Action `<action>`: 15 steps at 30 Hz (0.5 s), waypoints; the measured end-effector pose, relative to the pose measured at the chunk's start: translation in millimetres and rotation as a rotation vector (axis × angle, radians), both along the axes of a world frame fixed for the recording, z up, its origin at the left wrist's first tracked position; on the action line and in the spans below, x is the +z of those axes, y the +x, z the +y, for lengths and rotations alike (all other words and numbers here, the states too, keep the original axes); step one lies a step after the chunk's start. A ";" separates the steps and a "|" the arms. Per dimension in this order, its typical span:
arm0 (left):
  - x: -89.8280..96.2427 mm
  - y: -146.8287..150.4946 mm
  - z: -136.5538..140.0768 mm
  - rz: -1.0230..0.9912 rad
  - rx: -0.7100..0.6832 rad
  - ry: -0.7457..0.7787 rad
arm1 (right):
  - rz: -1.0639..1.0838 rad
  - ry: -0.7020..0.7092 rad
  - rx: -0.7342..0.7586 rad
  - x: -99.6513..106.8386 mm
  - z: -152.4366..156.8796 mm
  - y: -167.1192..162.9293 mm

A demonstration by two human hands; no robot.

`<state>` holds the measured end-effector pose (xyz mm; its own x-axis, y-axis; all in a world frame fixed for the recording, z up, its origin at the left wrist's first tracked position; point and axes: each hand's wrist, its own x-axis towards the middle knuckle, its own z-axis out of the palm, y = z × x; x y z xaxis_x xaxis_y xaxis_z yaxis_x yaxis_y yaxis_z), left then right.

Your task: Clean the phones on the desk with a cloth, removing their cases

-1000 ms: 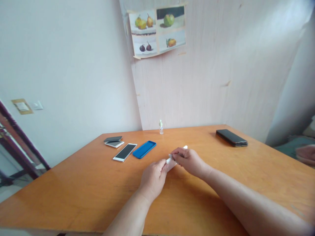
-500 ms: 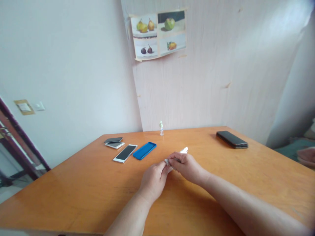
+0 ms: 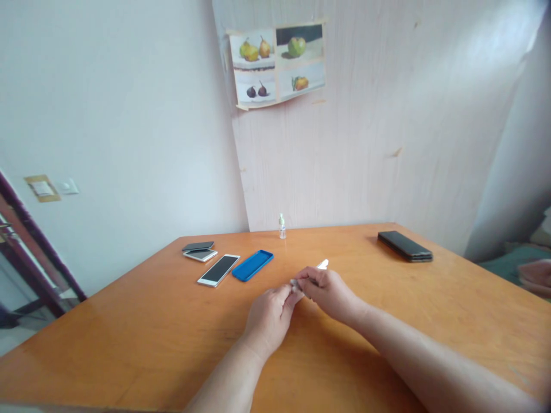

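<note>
**Orange-brown tabletop [image 3: 181, 344], slim white object [image 3: 322, 264] just below the centre of the frame**

Nearest, at lower centre, the left hand [image 3: 267, 318] has its thumb and fingers closed on the near end of the white object. Just right of it, the right hand [image 3: 329, 289] pinches thumb and fingertips together on a small pale bit [image 3: 294, 283]; whether that is a separate piece cannot be told. The object's far end shows beyond the right knuckles.

Farther off, left of centre, a white phone [image 3: 219, 271] lies just beside a blue case [image 3: 253, 265]. At the right edge is a blurred hand [image 3: 536, 276] of another person. Behind the white phone, a dark flat item [image 3: 198, 246] leans on another pale phone [image 3: 201, 255]; right of centre sits a black stack [image 3: 404, 246]. A small bottle [image 3: 282, 226] stands upright near the back edge. Fruit pictures [image 3: 278, 66] hang on the wall panel [image 3: 365, 160], upper centre.
</note>
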<state>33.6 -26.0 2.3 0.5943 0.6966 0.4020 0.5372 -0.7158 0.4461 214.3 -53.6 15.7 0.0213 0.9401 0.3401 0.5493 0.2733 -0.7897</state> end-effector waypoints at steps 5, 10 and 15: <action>0.7 0.4 -0.9 0.008 -0.001 0.015 | -0.020 -0.025 -0.093 0.5 5.6 14.6; 2.6 1.0 -2.4 0.042 0.005 0.027 | 0.062 -0.072 -0.345 -6.1 24.6 64.8; 3.5 0.9 -2.9 0.046 0.025 0.036 | 0.036 -0.035 -0.227 -6.5 15.8 38.6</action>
<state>34.5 -28.9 5.8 0.5951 0.6973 0.3995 0.5745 -0.7167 0.3952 253.0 -37.7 9.3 0.2451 0.9210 0.3027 0.5646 0.1182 -0.8169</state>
